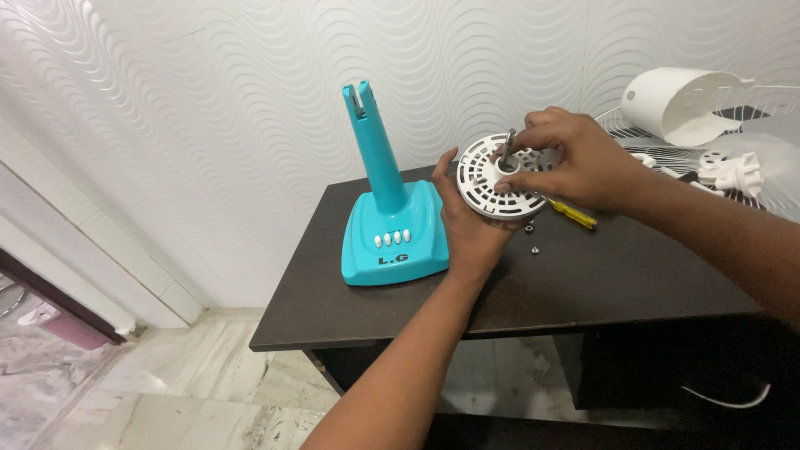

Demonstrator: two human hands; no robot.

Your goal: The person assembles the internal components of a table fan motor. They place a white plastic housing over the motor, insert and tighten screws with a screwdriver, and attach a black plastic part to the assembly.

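My left hand (468,221) grips a white round slotted disc (483,179) from below, holding it tilted above the dark table (417,308). A short metal shaft (509,140) sticks up from the disc's middle. My right hand (575,162) rests on top of the disc, its fingers pinched at the hub beside the shaft. A yellow-handled screwdriver (573,213) lies on the table under my right wrist.
A turquoise fan base with an upright stem (387,217) stands at the table's left. Small screws or nuts (533,248) lie near the disc. At the back right are a white motor cover (679,104), a wire grille (633,137) and white plastic parts (733,175).
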